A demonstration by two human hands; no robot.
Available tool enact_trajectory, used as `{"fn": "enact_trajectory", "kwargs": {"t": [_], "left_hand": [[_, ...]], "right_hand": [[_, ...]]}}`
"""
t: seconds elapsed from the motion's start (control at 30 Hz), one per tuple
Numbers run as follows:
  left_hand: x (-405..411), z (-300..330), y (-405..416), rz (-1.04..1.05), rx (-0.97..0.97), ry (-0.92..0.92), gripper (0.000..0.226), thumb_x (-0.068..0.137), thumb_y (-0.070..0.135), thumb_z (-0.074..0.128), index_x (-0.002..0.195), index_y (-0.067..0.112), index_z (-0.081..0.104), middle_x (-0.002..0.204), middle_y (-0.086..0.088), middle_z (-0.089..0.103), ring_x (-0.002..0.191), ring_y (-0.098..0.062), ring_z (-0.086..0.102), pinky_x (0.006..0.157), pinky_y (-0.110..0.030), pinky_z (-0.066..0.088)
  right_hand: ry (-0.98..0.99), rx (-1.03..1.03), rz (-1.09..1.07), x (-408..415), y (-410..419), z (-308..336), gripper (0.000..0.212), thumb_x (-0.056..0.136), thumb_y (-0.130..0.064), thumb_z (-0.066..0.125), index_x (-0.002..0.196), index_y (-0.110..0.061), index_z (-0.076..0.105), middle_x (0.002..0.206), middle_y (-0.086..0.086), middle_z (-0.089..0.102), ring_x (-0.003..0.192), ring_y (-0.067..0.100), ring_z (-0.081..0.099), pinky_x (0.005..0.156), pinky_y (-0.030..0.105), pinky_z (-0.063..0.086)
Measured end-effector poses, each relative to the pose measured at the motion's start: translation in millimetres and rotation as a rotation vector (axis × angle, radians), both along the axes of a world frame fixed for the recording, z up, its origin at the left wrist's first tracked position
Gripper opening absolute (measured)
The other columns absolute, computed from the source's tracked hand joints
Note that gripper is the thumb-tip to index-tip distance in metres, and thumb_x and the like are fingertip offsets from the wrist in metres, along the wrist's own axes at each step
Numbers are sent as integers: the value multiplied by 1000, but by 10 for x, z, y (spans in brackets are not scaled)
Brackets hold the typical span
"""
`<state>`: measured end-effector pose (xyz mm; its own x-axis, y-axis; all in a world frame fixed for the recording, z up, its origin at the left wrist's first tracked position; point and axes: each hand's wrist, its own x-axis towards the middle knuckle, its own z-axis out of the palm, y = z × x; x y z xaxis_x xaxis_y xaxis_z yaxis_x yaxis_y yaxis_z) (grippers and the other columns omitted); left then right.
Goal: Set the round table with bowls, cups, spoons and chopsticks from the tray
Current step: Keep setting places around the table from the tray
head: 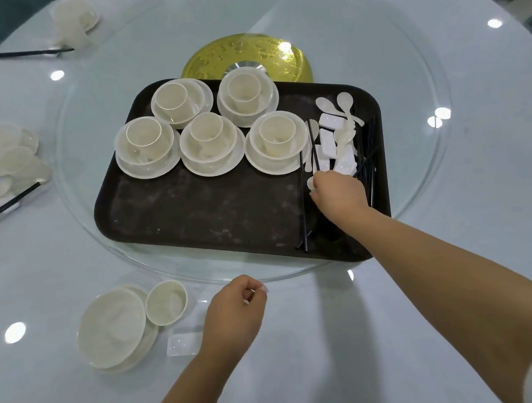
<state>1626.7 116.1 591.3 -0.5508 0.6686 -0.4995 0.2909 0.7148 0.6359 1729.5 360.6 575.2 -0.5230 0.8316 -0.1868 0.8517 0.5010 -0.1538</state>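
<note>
Right hand reaches glossy spoons, matte tray.

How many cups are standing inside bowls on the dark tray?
5 cups on the tray: back left, back right, front left, front middle, front right. None looks hidden.

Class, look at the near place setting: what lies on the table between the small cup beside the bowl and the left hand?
In the head view, a small white chopstick rest lies between the cup and the left hand.

tray front bare, stacked bowls behind
</note>
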Motion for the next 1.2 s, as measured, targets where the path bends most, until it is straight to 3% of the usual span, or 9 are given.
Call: {"fn": "enact_trajectory", "kwargs": {"t": [0.2,0.53,0.7,0.87,0.93,1.0,1.03,1.1,1.2], "left_hand": [[20,-16,13,-8,-18,9,15,93,33,54,80,34,59,80,12,65,77,-9,63,68,-20,51],[52,121,97,78,70,-227,8,95,26,57,94,28,65,88,5,67,77,-10,67,73,-25,56],[35,208,199,92,120,-307,38,92,26,61,130,23,55,108,3,62,99,-17,63,95,-41,52],[-9,295,308,112,222,-337,69,87,25,69,147,24,35,138,4,47,123,-16,51,104,-37,44],[-43,317,295,215,327,-471,49,94,24,60,140,19,44,134,-2,53,120,-18,54,100,-36,49],[-63,364,253,407,460,-759,25,101,26,44,115,15,62,114,-7,64,107,-19,62,89,-30,54],[-91,354,217,455,495,-821,28,103,25,39,103,16,66,105,-8,66,103,-21,64,88,-31,53],[-160,320,106,428,488,-745,32,103,24,39,92,21,68,95,-4,71,100,-22,65,89,-33,52],[-259,276,-94,295,412,-490,29,103,27,39,89,29,64,87,3,70,91,-16,67,77,-24,54]], "right_hand": [[58,43,41,-3,-71,101,15,99,-15,43,97,-8,57,94,9,63,82,33,61,64,35,44],[498,-43,-98,53,-608,427,13,95,-29,57,92,-18,64,79,-2,65,73,20,61,70,39,52],[601,-108,-110,-1,-943,552,12,93,-29,60,87,-20,65,65,-13,54,65,9,53,68,33,48],[783,-276,-205,-197,-1361,748,8,86,-28,68,79,-25,66,59,-14,56,60,0,54,57,12,39],[855,-340,-225,-293,-1513,832,7,85,-26,70,78,-25,68,59,-11,59,59,-1,55,56,9,40],[909,-407,-235,-389,-1647,902,7,84,-26,71,77,-26,69,62,-9,64,58,0,59,55,11,44],[916,-430,-236,-434,-1706,925,7,83,-27,71,76,-26,69,64,-8,66,59,1,61,56,14,47],[915,-468,-246,-517,-1812,941,8,83,-28,70,76,-25,69,66,-5,67,60,6,62,59,25,53],[905,-524,-287,-619,-1953,896,11,83,-29,70,74,-23,68,67,-1,67,63,15,64,58,33,55]]}}
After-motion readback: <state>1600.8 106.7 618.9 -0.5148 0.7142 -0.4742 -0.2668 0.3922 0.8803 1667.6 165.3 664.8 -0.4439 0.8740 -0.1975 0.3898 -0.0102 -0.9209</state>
